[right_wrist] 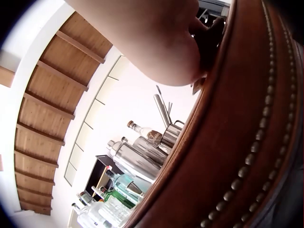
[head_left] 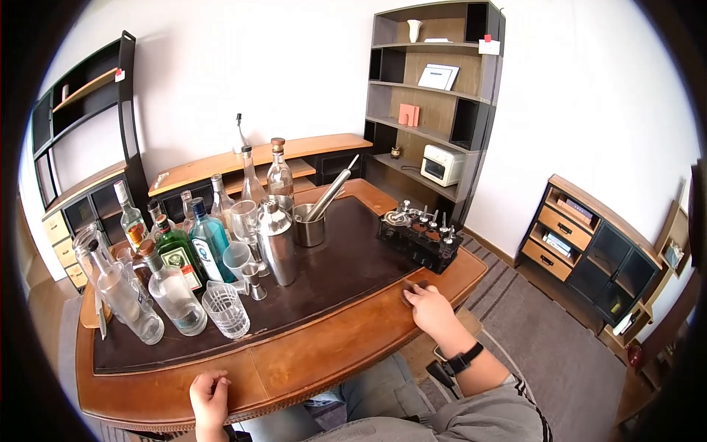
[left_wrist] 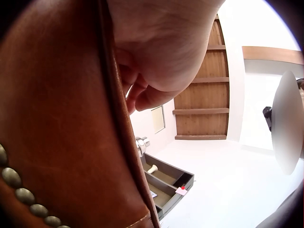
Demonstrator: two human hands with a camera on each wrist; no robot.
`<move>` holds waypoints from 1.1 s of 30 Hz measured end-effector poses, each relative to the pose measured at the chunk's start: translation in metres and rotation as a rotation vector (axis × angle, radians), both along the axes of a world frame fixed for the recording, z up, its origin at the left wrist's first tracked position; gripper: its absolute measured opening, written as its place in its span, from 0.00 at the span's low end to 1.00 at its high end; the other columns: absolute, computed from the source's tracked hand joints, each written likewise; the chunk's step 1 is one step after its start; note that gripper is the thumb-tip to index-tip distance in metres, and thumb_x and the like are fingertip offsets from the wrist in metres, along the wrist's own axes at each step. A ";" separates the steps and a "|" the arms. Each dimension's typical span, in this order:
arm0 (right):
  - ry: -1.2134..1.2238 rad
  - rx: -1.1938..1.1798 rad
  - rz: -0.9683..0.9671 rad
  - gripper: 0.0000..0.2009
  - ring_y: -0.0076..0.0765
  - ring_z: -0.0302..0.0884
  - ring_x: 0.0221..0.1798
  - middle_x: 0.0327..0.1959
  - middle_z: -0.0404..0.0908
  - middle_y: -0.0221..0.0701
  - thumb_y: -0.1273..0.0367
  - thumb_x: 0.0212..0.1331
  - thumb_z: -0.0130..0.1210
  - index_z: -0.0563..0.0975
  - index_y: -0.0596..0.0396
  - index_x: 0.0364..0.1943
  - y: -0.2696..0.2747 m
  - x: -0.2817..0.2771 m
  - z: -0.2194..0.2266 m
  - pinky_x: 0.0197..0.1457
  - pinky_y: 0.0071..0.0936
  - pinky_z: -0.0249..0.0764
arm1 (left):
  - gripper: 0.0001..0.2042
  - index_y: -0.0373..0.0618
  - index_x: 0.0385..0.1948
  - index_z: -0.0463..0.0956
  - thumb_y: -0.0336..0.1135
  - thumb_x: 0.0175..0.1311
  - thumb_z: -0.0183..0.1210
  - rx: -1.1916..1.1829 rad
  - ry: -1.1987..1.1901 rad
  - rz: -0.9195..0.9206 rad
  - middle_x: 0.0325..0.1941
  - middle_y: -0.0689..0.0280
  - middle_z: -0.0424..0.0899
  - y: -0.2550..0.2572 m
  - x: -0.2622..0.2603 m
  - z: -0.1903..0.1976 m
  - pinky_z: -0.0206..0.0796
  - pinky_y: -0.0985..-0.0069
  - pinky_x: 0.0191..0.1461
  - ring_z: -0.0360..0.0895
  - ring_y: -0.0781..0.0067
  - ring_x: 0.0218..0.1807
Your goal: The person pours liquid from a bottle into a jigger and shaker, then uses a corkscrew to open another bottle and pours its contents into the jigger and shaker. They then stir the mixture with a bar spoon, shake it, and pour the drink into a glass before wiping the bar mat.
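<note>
My left hand (head_left: 210, 398) rests at the front edge of the leather-topped table (head_left: 294, 372), its fingers loosely bent with nothing in them. In the left wrist view the same hand (left_wrist: 161, 47) lies against the brown edge. Further right, my right hand (head_left: 433, 315) rests on the table's rim, fingertips at a small dark patch beside the black rack (head_left: 420, 239). Its fingers are deeply shaded in the right wrist view. A steel shaker (head_left: 276, 247), a jigger (head_left: 254, 282) and a cut-glass tumbler (head_left: 226, 309) stand between the hands, farther back.
Several bottles crowd the left side, including a green one (head_left: 177, 254) and a blue one (head_left: 210, 243). Stemmed glasses (head_left: 244, 221) stand beside the shaker. A steel cup (head_left: 309, 230) holds bar tools. Behind the table are a low wooden counter (head_left: 317, 147) and tall shelves (head_left: 434, 96).
</note>
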State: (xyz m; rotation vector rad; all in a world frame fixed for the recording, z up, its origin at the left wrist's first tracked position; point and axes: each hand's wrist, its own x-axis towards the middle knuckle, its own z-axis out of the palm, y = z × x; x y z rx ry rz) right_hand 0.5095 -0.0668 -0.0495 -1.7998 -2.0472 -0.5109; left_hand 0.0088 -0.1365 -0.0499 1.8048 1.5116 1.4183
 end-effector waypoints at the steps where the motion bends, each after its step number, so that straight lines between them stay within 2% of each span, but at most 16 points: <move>1: -0.046 -0.002 -0.074 0.18 0.50 0.78 0.47 0.47 0.84 0.39 0.72 0.54 0.50 0.81 0.49 0.50 -0.020 0.011 0.000 0.53 0.39 0.76 | 0.05 0.34 0.32 0.78 0.17 0.56 0.55 -0.003 0.017 -0.002 0.28 0.58 0.81 -0.001 0.002 0.003 0.70 0.77 0.35 0.79 0.70 0.29; 3: 0.003 -0.415 -0.485 0.18 0.53 0.79 0.45 0.43 0.84 0.43 0.74 0.51 0.50 0.81 0.54 0.47 -0.060 0.022 0.032 0.51 0.43 0.76 | 0.05 0.34 0.32 0.78 0.17 0.57 0.55 -0.018 -0.070 0.006 0.27 0.59 0.81 0.005 -0.004 -0.012 0.69 0.78 0.35 0.79 0.71 0.29; 5: -0.015 -0.826 -0.624 0.16 0.52 0.81 0.44 0.37 0.84 0.45 0.74 0.52 0.50 0.82 0.56 0.46 -0.084 0.070 0.034 0.49 0.44 0.77 | 0.05 0.34 0.32 0.78 0.17 0.57 0.54 -0.038 -0.119 0.016 0.27 0.59 0.81 0.006 -0.006 -0.018 0.69 0.78 0.35 0.79 0.72 0.29; 8: 0.074 -0.539 -0.677 0.16 0.50 0.81 0.47 0.41 0.83 0.48 0.74 0.54 0.48 0.81 0.58 0.46 -0.101 0.078 0.066 0.51 0.41 0.76 | 0.05 0.34 0.33 0.78 0.18 0.59 0.53 -0.044 -0.133 0.021 0.26 0.61 0.80 0.008 -0.004 -0.014 0.68 0.79 0.35 0.78 0.73 0.28; 11: 0.384 0.015 -0.331 0.16 0.55 0.80 0.46 0.41 0.82 0.50 0.74 0.54 0.49 0.82 0.56 0.47 -0.082 0.075 0.064 0.51 0.41 0.76 | 0.06 0.35 0.33 0.78 0.18 0.59 0.53 -0.058 -0.169 0.017 0.26 0.62 0.80 0.006 -0.003 -0.012 0.68 0.79 0.35 0.77 0.74 0.28; 13: 0.424 0.030 -0.137 0.17 0.58 0.79 0.46 0.40 0.81 0.51 0.75 0.55 0.47 0.81 0.57 0.48 -0.050 0.058 0.059 0.51 0.41 0.76 | 0.06 0.35 0.34 0.78 0.18 0.60 0.53 -0.048 -0.172 0.029 0.26 0.62 0.80 0.005 -0.003 -0.010 0.67 0.80 0.35 0.77 0.76 0.29; 15: 0.322 -0.064 -0.046 0.18 0.55 0.79 0.51 0.46 0.81 0.50 0.75 0.55 0.48 0.80 0.56 0.50 -0.009 0.045 0.020 0.56 0.41 0.74 | 0.06 0.35 0.34 0.78 0.18 0.60 0.53 -0.024 -0.169 0.046 0.26 0.63 0.80 0.004 -0.003 -0.010 0.67 0.80 0.35 0.77 0.76 0.29; 17: 0.157 0.047 0.074 0.20 0.51 0.75 0.59 0.54 0.79 0.47 0.76 0.55 0.48 0.79 0.54 0.53 0.025 0.005 -0.019 0.64 0.41 0.70 | 0.06 0.35 0.34 0.78 0.18 0.60 0.53 0.017 -0.163 0.064 0.26 0.63 0.80 0.004 -0.003 -0.012 0.67 0.81 0.34 0.77 0.77 0.29; 19: 0.231 -0.206 0.288 0.20 0.48 0.70 0.66 0.60 0.76 0.43 0.75 0.56 0.47 0.78 0.53 0.55 0.028 -0.060 -0.003 0.70 0.40 0.64 | 0.06 0.35 0.34 0.78 0.18 0.60 0.53 0.017 -0.172 0.087 0.26 0.63 0.80 0.005 -0.003 -0.015 0.67 0.81 0.34 0.76 0.78 0.29; 23: 0.225 -0.270 0.745 0.19 0.47 0.71 0.64 0.60 0.77 0.41 0.73 0.58 0.50 0.78 0.55 0.54 0.012 -0.171 0.003 0.70 0.39 0.64 | 0.06 0.35 0.35 0.78 0.19 0.61 0.52 -0.034 -0.190 0.095 0.26 0.65 0.80 0.003 -0.001 -0.009 0.66 0.82 0.35 0.75 0.79 0.29; 26: 0.220 -0.316 0.732 0.18 0.45 0.71 0.64 0.60 0.77 0.39 0.72 0.58 0.51 0.78 0.54 0.54 0.006 -0.188 0.006 0.70 0.37 0.65 | 0.06 0.35 0.37 0.78 0.19 0.62 0.52 -0.076 -0.278 0.068 0.27 0.66 0.80 0.003 0.000 -0.005 0.65 0.83 0.37 0.75 0.80 0.31; 30: 0.224 -0.337 0.600 0.18 0.41 0.74 0.62 0.56 0.80 0.38 0.74 0.58 0.47 0.80 0.53 0.51 0.025 -0.144 0.011 0.68 0.36 0.67 | 0.07 0.35 0.37 0.78 0.19 0.63 0.50 -0.052 -0.297 0.075 0.27 0.67 0.79 0.002 -0.002 -0.004 0.65 0.83 0.38 0.74 0.81 0.31; 32: 0.381 -0.299 0.446 0.17 0.46 0.77 0.56 0.51 0.81 0.41 0.72 0.56 0.49 0.81 0.51 0.49 0.046 -0.100 -0.005 0.61 0.40 0.72 | 0.07 0.35 0.37 0.77 0.19 0.63 0.50 -0.056 -0.337 0.057 0.27 0.67 0.79 0.002 -0.002 -0.004 0.65 0.83 0.38 0.74 0.80 0.31; 33: 0.377 -0.231 0.348 0.16 0.49 0.79 0.51 0.46 0.83 0.40 0.73 0.54 0.49 0.82 0.50 0.46 0.054 -0.078 -0.006 0.55 0.41 0.75 | 0.07 0.35 0.37 0.77 0.19 0.63 0.50 -0.059 -0.356 0.050 0.27 0.67 0.79 0.001 -0.003 -0.004 0.65 0.83 0.38 0.74 0.80 0.31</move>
